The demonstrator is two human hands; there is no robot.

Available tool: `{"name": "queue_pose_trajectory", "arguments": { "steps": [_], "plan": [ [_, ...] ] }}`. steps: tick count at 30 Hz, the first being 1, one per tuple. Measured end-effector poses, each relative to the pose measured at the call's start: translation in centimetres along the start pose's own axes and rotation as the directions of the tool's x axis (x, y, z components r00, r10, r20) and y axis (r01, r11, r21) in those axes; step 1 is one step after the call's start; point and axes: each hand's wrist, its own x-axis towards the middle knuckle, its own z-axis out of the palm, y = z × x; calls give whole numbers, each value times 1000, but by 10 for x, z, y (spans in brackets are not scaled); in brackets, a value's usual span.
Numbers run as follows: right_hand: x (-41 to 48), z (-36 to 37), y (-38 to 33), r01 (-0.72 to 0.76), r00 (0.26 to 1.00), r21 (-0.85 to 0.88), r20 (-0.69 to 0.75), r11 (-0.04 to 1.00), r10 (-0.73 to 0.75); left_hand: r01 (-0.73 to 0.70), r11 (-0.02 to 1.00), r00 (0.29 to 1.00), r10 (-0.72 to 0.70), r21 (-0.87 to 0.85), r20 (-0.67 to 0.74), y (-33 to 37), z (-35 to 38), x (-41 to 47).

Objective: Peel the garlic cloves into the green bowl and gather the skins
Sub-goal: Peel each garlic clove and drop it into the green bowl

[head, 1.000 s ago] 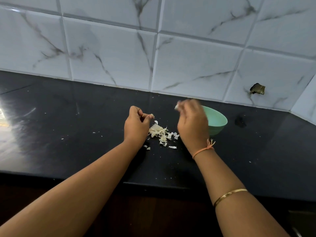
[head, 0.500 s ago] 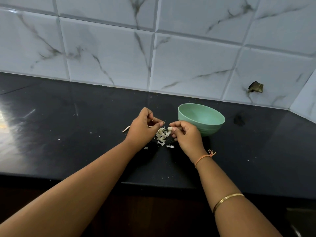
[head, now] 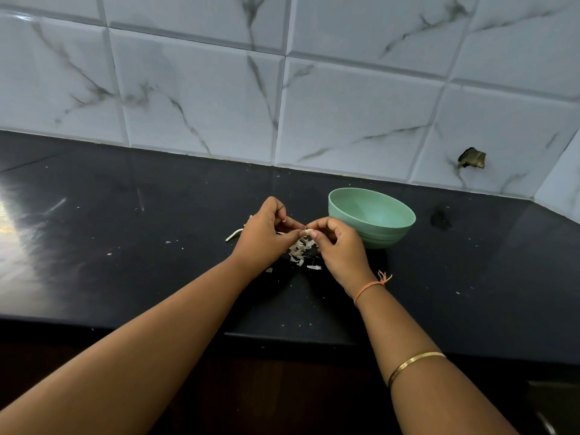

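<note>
On the black worktop (head: 125, 246) a pale stalk (head: 233, 235) lies just left of the left hand (head: 265, 237). Its grip and that of the right hand (head: 340, 248) both pinch one garlic clove (head: 308, 231) over the skins (head: 298, 251). The green bowl (head: 387, 235) stands just right.
</note>
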Motion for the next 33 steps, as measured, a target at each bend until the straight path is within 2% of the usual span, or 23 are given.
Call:
{"name": "queue_pose_trajectory", "arguments": {
  "steps": [12,18,25,30,33],
  "plan": [
    [0,-1,1,9,998,-34,-58,999,-11,3,1000,1000,-3,-10,-4,2,0,1],
    [-4,1,-2,-2,1000,-36,31,999,3,-7,1000,1000,7,5,-29,3,0,1],
    [-8,2,-4,63,998,-122,34,991,-59,10,998,999,-8,63,-31,0,1,1],
    [-7,0,-6,113,992,-143,-41,983,-120,23,995,997,-15,99,-80,0,1,2],
    [-5,0,-5,87,993,-103,-75,991,-95,33,994,993,-21,102,-118,1,0,2]
  ]
}}
